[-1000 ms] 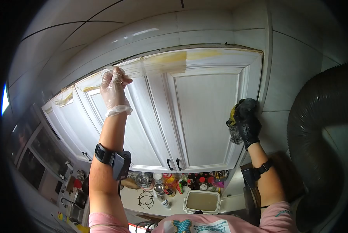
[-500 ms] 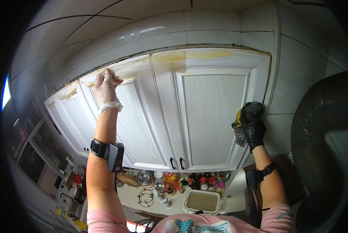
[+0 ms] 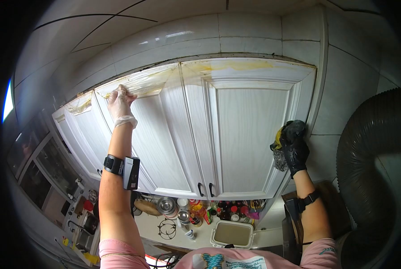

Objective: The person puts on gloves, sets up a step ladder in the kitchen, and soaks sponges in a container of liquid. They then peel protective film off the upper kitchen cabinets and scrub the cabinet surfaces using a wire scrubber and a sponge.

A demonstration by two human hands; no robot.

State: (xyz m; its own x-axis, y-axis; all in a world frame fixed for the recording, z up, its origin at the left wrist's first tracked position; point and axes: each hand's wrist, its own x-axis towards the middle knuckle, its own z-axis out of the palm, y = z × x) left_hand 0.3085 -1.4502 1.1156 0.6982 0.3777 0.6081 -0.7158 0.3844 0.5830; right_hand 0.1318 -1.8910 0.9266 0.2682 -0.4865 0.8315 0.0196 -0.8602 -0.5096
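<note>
My left hand (image 3: 120, 105), in a clear disposable glove, is up at the top of a white cabinet door (image 3: 158, 143). Its fingers are pinched on clear plastic film (image 3: 153, 80), which stretches creased and shiny to the right along the door's top edge. Yellowish stains show on and around this film. By the right edge of the right-hand cabinet door (image 3: 249, 134), my right hand (image 3: 295, 150) wears a black glove. It is closed around a grey steel wool scrubber (image 3: 279, 160) and something yellow and black (image 3: 277, 140), partly hidden by the fingers.
Below the cabinets runs a counter (image 3: 153, 226) with several bottles, metal bowls (image 3: 166, 205) and a wire ring stand (image 3: 167, 229). A white tub of murky water (image 3: 231, 234) stands there too. A dark corrugated duct (image 3: 366, 130) curves down at the right. A sink (image 3: 87, 224) lies lower left.
My left hand has shifted slightly left and down relative to the cabinet, and the film looks more stretched. My right hand keeps its grip, staying by the door's right edge.
</note>
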